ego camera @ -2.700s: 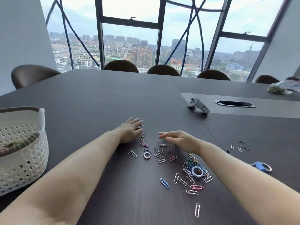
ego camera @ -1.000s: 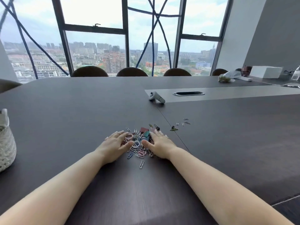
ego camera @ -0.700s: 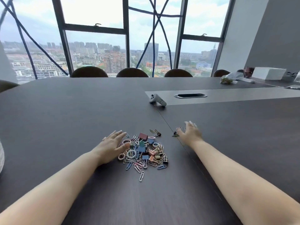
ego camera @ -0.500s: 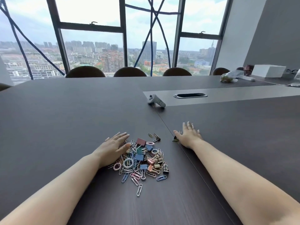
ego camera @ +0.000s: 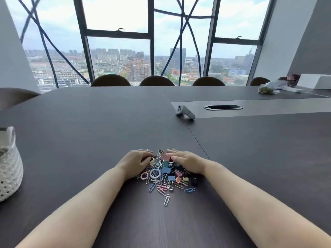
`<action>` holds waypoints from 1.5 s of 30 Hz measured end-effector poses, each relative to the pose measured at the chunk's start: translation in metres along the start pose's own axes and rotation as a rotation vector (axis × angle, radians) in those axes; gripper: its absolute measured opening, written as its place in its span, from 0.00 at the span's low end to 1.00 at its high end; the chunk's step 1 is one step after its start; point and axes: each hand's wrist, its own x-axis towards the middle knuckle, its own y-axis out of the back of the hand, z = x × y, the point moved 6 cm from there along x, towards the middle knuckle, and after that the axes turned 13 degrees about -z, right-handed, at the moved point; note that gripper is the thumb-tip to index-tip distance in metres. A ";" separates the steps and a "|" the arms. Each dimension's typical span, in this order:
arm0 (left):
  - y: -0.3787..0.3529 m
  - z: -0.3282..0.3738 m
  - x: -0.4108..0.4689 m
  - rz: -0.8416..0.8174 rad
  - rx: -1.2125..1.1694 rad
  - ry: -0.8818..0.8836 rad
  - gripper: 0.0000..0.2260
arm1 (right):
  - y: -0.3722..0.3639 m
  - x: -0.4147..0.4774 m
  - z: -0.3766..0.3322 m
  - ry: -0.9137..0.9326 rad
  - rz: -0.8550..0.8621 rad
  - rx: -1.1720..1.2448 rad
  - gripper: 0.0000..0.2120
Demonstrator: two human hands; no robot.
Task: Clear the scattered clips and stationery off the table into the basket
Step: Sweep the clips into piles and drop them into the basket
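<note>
**Two hands round one heap, basket well off at nine o'clock**

Both hands lie palm down on the dark table (ego camera: 89,131), and the heap of clips (ego camera: 166,173) sits between them, dead ahead of me at twelve o'clock. My left hand (ego camera: 137,161) flanks the heap at its nine o'clock and my right hand (ego camera: 188,161) at its three. On both, the fingers are lightly bent and touch the outer clips at the far end. I judge neither hand is closed round anything; they rest against the heap rather than grip it.

The heap is longer than it is wide, running from twelve to six. Binder clips are bunched between my hands, and loose paper clips trail back toward me. One stray paper clip (ego camera: 167,199) lies apart at the six o'clock end.

The white woven basket (ego camera: 9,169) stands at nine o'clock from the heap, at the left edge of my view and well apart from it. My left hand is the nearer one, so I judge the coming carry has to go leftward across bare table. The trailing clips at six o'clock are the likeliest to be left behind.
</note>
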 end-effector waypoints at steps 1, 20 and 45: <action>0.000 0.000 -0.005 0.007 -0.022 0.010 0.13 | -0.005 -0.009 -0.004 0.022 0.002 0.055 0.20; -0.014 0.014 -0.026 -0.034 0.195 0.055 0.29 | -0.014 -0.031 0.001 -0.244 0.273 -0.336 0.41; 0.000 0.012 -0.045 0.176 0.210 0.094 0.16 | -0.010 -0.046 -0.028 -0.067 0.544 -0.336 0.11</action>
